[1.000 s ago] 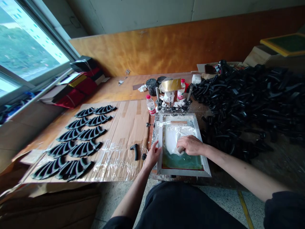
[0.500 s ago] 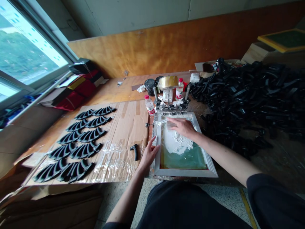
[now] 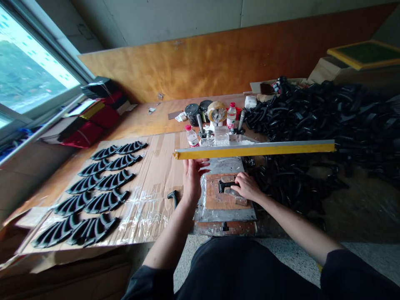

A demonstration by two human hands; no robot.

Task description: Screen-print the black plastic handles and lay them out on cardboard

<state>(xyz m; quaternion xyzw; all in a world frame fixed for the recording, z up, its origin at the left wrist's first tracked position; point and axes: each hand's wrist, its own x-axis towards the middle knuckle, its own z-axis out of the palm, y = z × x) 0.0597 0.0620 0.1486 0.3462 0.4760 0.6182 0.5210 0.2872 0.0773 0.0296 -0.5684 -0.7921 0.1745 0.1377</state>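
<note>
A framed screen (image 3: 256, 149) is tilted up, its yellow-edged front bar crossing above the metal base. My left hand (image 3: 193, 179) is just under the bar's left end, fingers apart; whether it touches the frame is unclear. On the wooden block (image 3: 214, 200) below lies a black part (image 3: 225, 186) with a T-shaped end. My right hand (image 3: 248, 186) has its fingers closed round the right end of this part. One more black part (image 3: 173, 197) rests on the cardboard, left of my left forearm.
Rows of black parts (image 3: 106, 202) cover the cardboard (image 3: 150, 175) at left. A large heap of black parts (image 3: 312, 112) lies at right. Behind the screen are bottles (image 3: 231, 116), a black tub (image 3: 192, 113) and a tape roll (image 3: 217, 111).
The screen has swung up from lying flat, uncovering the block and the black part. My right hand has left the white paste and moved down to the part. My left hand has risen.
</note>
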